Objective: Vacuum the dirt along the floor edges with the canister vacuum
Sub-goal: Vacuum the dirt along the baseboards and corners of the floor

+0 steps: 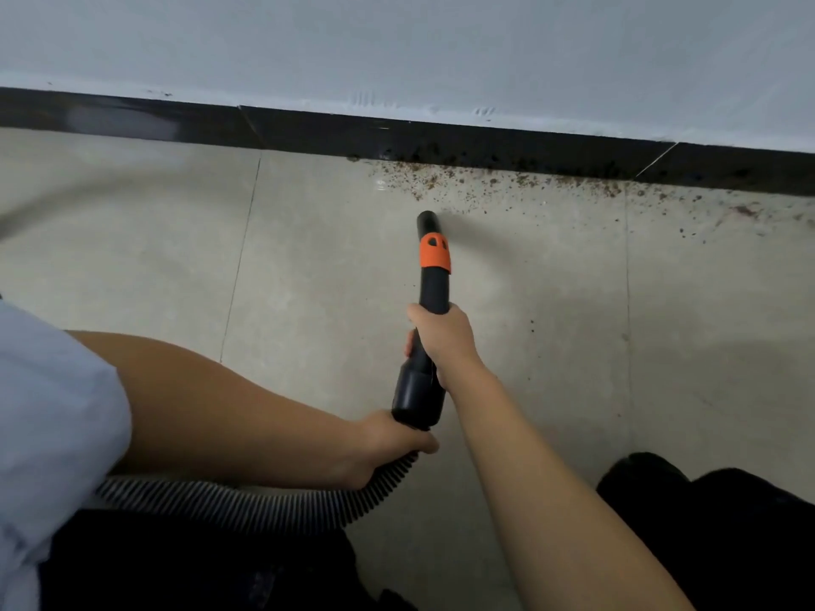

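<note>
I am gripping the black vacuum wand (434,284) with my right hand (443,341), fingers and thumb wrapped round its lower shaft just below the orange collar (435,254). My left hand (392,443) is curling round the ribbed hose (229,500) right where it is joining the wand's wide black cuff (416,401), with the hose running off to the left under my forearm. The wand is pointing away from me toward the wall (397,41), its open tip (427,220) hanging close over the pale floor tiles (308,240), near the edge of the dirt (485,180) but short of the thickest of it; whether the tip is touching the floor I cannot tell. The brown crumbs are lying scattered along the foot of the dark baseboard (308,130), thickest against it and thinning out to the right across the tile. My light sleeve (48,390) is showing at the lower left, and dark clothing (727,522) at the lower right.
</note>
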The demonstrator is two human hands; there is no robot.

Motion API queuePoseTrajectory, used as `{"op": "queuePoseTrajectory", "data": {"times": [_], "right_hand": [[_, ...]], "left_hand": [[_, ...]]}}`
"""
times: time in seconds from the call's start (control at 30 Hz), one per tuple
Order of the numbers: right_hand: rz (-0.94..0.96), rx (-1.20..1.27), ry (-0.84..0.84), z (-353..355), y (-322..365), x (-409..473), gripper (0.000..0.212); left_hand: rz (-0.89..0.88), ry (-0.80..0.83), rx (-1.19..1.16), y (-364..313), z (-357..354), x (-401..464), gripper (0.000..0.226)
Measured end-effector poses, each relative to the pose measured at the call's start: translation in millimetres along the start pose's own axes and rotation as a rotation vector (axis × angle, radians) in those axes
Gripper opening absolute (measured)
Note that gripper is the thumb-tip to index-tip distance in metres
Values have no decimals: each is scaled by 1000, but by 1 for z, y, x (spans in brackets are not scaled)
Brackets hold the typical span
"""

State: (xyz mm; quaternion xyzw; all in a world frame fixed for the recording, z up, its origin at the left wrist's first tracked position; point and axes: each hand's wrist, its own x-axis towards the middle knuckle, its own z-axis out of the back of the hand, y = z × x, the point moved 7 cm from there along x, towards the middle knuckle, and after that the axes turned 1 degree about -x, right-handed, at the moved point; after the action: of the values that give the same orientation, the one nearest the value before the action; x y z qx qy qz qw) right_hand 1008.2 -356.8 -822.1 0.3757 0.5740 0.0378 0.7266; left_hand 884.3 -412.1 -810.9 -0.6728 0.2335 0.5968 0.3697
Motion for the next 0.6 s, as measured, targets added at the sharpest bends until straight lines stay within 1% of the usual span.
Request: {"op": "queuePoseTrajectory", "data": {"times": [0.13, 0.27, 0.4, 0.6], "right_hand": [[-4, 85, -136, 33, -7, 1, 12], [-4, 110, -182, 57, 2, 7, 13], [7, 37, -121, 48, 13, 11, 13], [23, -103, 4, 0, 10, 13, 9]], "left_hand": [[-94, 7, 85, -13, -17, 6, 15], [-165, 27, 83, -35, -33, 10, 15], [-178, 33, 7, -38, -36, 10, 19], [-138, -28, -106, -15, -11, 10, 17]]}}
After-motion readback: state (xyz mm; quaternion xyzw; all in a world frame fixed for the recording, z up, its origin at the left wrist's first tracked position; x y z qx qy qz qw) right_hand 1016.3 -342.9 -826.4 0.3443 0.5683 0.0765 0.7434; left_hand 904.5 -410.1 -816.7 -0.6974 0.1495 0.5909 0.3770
